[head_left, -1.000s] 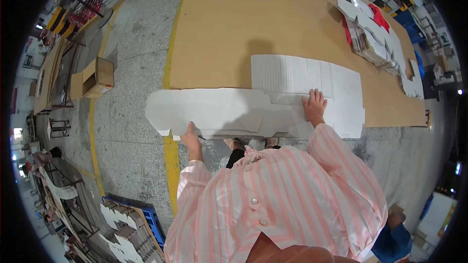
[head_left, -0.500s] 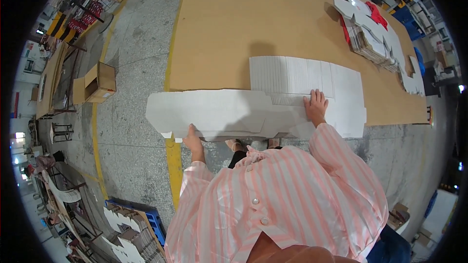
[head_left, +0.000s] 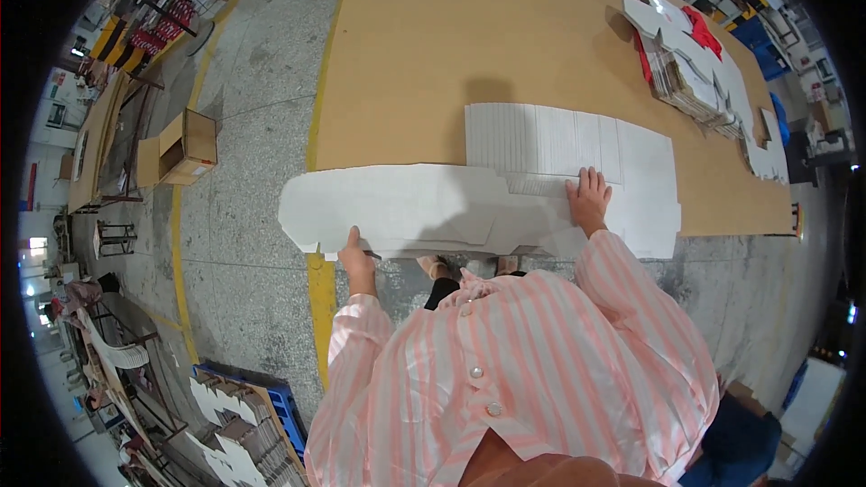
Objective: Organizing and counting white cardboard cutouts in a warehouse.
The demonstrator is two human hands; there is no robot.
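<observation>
A long white die-cut cardboard sheet (head_left: 397,203) lies along the near edge of the brown table, its left end hanging out past the table's corner. My left hand (head_left: 358,263) grips its near edge, thumb on top and the other fingers hidden underneath. Flat on the right part of the cardboard rests my right hand (head_left: 591,202), fingers stretched out and slightly apart. Under and beyond this sheet, a fanned row of overlapping white cardboard sheets (head_left: 559,140) spreads to the right.
The brown tabletop (head_left: 406,54) stretches away from me. At its far right stands a stack of white cardboard blanks (head_left: 681,63) with red cloth on it. An open brown carton (head_left: 188,149) sits on the left floor. Stacked cardboard (head_left: 244,424) lies on a blue pallet, lower left.
The long sheet's left end has shifted slightly to the right, and its near left corner looks flatter. Both hands keep nearly the same places.
</observation>
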